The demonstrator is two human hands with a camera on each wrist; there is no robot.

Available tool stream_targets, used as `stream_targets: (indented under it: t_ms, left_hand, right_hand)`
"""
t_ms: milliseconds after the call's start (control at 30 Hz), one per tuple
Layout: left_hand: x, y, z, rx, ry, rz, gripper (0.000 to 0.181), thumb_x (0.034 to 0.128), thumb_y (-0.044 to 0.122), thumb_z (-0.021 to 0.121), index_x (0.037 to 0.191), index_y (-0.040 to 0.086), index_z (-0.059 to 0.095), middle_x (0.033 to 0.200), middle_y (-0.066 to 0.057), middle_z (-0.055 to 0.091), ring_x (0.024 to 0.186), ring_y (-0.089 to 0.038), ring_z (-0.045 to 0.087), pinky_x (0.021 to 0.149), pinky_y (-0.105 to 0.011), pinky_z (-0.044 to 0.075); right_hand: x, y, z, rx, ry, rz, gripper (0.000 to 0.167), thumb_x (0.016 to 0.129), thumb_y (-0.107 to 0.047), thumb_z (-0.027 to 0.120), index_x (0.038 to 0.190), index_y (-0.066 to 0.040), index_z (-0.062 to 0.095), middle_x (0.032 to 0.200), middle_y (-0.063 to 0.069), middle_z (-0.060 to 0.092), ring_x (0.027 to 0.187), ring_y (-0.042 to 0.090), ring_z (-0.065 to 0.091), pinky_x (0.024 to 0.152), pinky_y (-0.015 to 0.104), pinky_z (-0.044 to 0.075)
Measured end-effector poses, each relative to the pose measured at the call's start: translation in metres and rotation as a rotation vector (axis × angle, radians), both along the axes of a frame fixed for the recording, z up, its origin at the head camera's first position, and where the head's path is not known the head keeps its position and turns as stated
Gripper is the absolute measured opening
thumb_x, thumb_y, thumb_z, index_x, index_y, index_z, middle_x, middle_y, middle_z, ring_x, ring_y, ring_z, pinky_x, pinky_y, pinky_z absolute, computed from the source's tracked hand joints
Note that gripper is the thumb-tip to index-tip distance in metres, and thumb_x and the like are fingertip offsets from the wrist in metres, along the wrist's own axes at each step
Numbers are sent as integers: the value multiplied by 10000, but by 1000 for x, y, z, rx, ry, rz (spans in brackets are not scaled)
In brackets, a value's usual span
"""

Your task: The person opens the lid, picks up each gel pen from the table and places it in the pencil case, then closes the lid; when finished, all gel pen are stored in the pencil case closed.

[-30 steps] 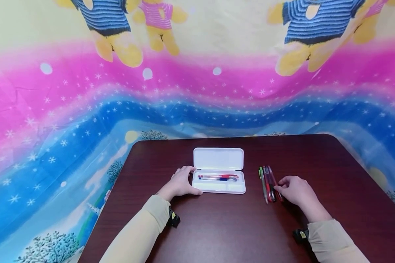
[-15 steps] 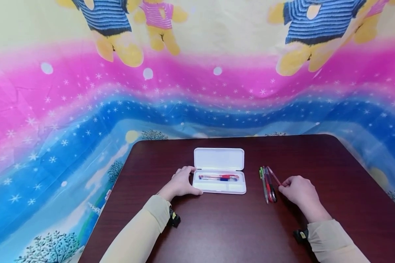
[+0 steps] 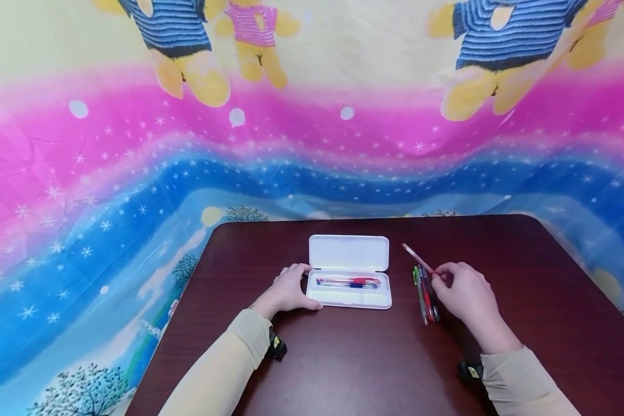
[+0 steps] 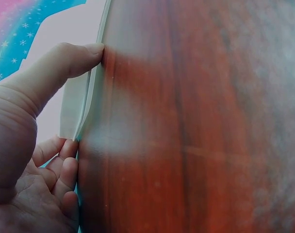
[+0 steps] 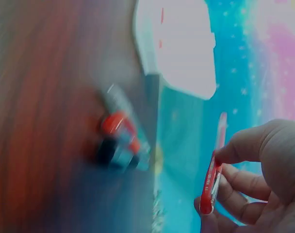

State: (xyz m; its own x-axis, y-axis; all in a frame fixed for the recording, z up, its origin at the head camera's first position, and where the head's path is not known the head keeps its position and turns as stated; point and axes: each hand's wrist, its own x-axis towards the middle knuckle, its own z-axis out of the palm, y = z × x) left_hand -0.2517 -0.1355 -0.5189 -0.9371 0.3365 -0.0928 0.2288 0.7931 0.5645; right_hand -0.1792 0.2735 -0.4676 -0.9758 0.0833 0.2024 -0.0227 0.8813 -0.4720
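A white pencil case [image 3: 334, 297] lies with its lid raised, and a red pen [image 3: 371, 280] and a blue pen [image 3: 359, 285] lie in its long compartment. My left hand [image 3: 287, 292] holds the case at its left end, thumb on the front edge and fingers round the far side. My right hand [image 3: 467, 292] pinches a red gel pen [image 5: 210, 189] between thumb and fingers, raised above the table with its clear end pointing toward the far left. Below and beside this hand, several pens [image 3: 425, 297] lie side by side, one with a green end.
The dark wooden table [image 3: 364, 364] has rounded far corners. A printed curtain [image 3: 312, 144] hangs behind and along its sides. Black cameras are strapped to both wrists.
My right hand has picked the red gel pen off the right side of the pen group, lifted it and swung its far end leftward. My left hand stays on the case.
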Motion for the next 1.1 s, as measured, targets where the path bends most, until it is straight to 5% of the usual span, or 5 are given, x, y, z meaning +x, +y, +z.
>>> stream_targets:
  t_ms: [200, 500, 1100]
  left_hand:
    - [2, -1, 0, 5, -1, 9, 1037, 703, 526, 1001, 1544, 120, 551, 1521, -101, 616, 1398, -323, 518, 1225, -564, 434]
    - [3, 0, 2, -7, 2, 9, 1032, 708, 531, 998, 1543, 121, 552, 1518, -102, 616, 1390, -319, 522, 1219, -557, 443]
    - [2, 1, 4, -9, -4, 7, 1038, 712, 528, 994, 1554, 125, 540, 1512, -99, 614, 1379, -309, 523, 1218, -557, 445]
  right_hand:
    - [-9, -37, 7, 30, 44, 131, 191, 997, -195, 765, 1122, -55, 797, 1122, 209, 742, 885, 315, 648, 790, 530, 577]
    - [-30, -89, -1, 57, 30, 288, 135, 990, -156, 803, 1116, -111, 823, 1122, 121, 780, 1063, 346, 697, 977, 571, 595]
    - [-59, -132, -26, 45, -86, 363, 66, 994, -214, 825, 1013, -160, 858, 1020, 26, 779, 945, 215, 717, 949, 484, 618]
